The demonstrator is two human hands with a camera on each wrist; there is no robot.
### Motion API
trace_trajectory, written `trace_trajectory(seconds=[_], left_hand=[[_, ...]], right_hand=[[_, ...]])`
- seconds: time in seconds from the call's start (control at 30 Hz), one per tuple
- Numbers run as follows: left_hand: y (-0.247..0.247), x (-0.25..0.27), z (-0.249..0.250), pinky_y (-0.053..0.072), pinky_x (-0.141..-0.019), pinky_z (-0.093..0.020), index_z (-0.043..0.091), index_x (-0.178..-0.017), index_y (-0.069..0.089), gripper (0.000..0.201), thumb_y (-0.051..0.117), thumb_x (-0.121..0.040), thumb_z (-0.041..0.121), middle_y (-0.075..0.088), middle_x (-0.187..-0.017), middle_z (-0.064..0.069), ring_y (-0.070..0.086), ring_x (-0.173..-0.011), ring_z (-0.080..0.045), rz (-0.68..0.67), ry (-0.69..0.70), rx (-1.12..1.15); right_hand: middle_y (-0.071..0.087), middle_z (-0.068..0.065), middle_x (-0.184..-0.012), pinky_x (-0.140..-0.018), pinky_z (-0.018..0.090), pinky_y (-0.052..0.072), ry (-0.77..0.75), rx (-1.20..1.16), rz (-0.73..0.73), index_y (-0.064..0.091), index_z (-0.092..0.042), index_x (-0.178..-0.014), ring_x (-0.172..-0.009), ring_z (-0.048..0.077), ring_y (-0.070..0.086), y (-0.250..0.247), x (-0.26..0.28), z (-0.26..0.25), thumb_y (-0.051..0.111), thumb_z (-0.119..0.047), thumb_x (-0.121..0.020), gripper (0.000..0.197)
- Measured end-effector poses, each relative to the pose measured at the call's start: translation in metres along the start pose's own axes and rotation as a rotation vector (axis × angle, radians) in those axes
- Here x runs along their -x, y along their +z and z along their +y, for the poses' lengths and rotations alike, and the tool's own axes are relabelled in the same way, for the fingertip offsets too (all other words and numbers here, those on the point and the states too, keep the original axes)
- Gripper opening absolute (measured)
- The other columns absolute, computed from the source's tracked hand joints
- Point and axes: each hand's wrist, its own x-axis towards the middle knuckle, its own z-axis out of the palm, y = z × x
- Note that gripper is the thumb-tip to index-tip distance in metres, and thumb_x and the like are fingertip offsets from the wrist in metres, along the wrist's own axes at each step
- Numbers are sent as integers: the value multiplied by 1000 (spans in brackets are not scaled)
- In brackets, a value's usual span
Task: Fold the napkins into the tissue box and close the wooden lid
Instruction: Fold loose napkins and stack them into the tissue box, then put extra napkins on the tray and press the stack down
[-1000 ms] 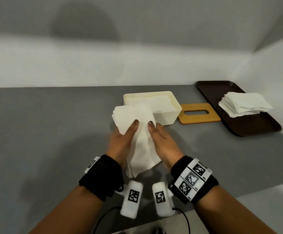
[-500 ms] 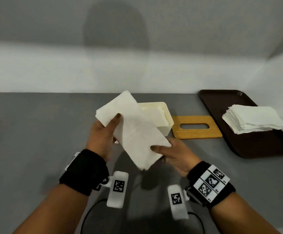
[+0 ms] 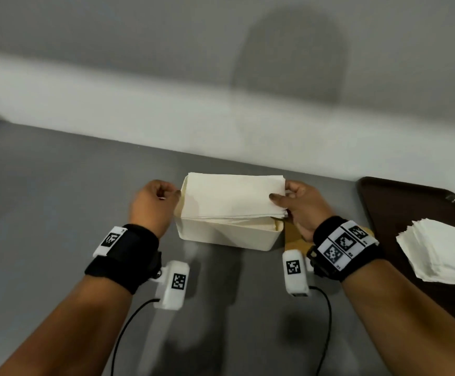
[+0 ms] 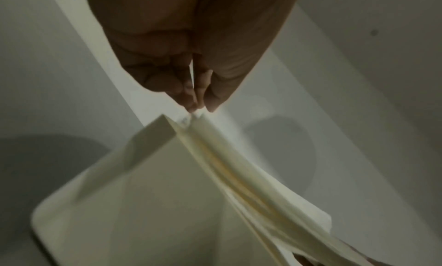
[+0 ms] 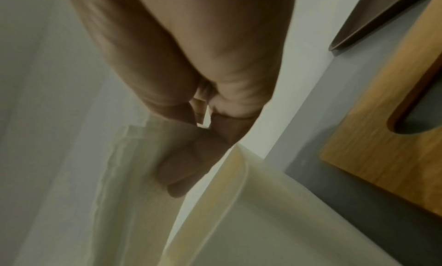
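A folded stack of white napkins (image 3: 231,198) lies lengthwise over the open top of the cream tissue box (image 3: 226,236). My left hand (image 3: 166,195) is at the stack's left end, and in the left wrist view its fingertips (image 4: 191,103) pinch the napkins' edge (image 4: 215,147) above the box (image 4: 131,213). My right hand (image 3: 283,202) pinches the stack's right end, thumb on top. Its fingers (image 5: 191,168) curl under the napkins beside the box wall (image 5: 275,223). The wooden lid (image 3: 293,238) lies flat just right of the box, mostly hidden under my right wrist; its slot shows in the right wrist view (image 5: 382,137).
A dark brown tray (image 3: 389,204) sits at the right with a stack of unfolded napkins (image 3: 443,253) on it. A pale wall runs close behind the box. Grey tabletop extends to the left and front.
The folded stack went from tilted in front of me to level over the box. My hands moved apart to its two ends, and the view shifted toward the box.
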Motion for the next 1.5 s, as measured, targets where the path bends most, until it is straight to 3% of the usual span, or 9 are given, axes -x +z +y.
trace_trajectory(seconds=[0.3,0.43,0.53,0.7,0.87,0.97,1.23,1.37,1.5], left_hand=[[-3,0,-16,56,-81,-45,19,-87,65,9,66,-87,10,65,-78,1,58,-68,-21,-127,-34,-56],[-6,1,-8,48,-75,-31,10,-94,68,8,65,-88,14,67,-84,-2,62,-78,-24,-99,23,-136],[-9,-1,9,46,-73,-28,10,-94,67,10,66,-86,16,67,-90,-8,63,-81,-26,-88,148,-180],[13,4,49,39,-71,-26,18,-94,66,8,64,-86,21,64,-95,-6,58,-76,-21,-153,325,-175],[73,30,85,45,-71,-28,16,-90,67,8,64,-86,21,66,-94,-5,61,-84,-24,-332,420,-121],[120,57,112,47,-78,-31,11,-91,68,9,64,-85,18,67,-93,-8,60,-87,-23,-473,469,-92],[243,129,167,40,-65,-23,9,-88,64,5,64,-88,13,61,-82,-3,54,-71,-15,-713,504,-57],[310,157,188,38,-62,-9,9,-93,65,6,63,-89,13,59,-80,3,53,-68,-9,-770,520,-108],[372,176,199,48,-81,-25,13,-98,67,11,60,-91,17,66,-94,-1,63,-91,-22,-816,579,-210]], right_hand=[[74,8,-93,-84,49,57,-61,570,73,71,-15,-95,-86,29,71,14,-17,6,76,-18,-76,20],[71,4,-96,-85,41,54,-88,848,120,68,-10,-96,-93,27,67,19,-12,-5,76,-29,-78,27],[62,5,-111,-86,35,48,-65,995,234,57,-11,-118,-104,27,60,14,1,-15,75,-39,-77,52],[57,3,-93,-59,25,43,24,968,350,52,-15,-112,-77,18,56,-21,30,-21,74,-41,-78,48],[59,6,-102,-88,36,49,79,879,433,56,-15,-117,-103,26,60,-77,74,-18,74,-41,-78,50],[58,3,-97,-88,36,48,87,836,528,56,-14,-116,-100,26,61,-121,101,-20,75,-41,-78,50],[67,9,-98,-79,32,49,149,736,652,60,-14,-108,-85,24,63,-247,137,-16,72,-33,-81,35],[64,2,-100,-65,22,39,162,830,603,65,-15,-103,-84,14,56,-319,140,-10,66,-24,-86,20],[61,1,-104,-79,22,37,139,946,518,64,-16,-103,-97,18,57,-375,126,-6,64,-18,-86,17]])
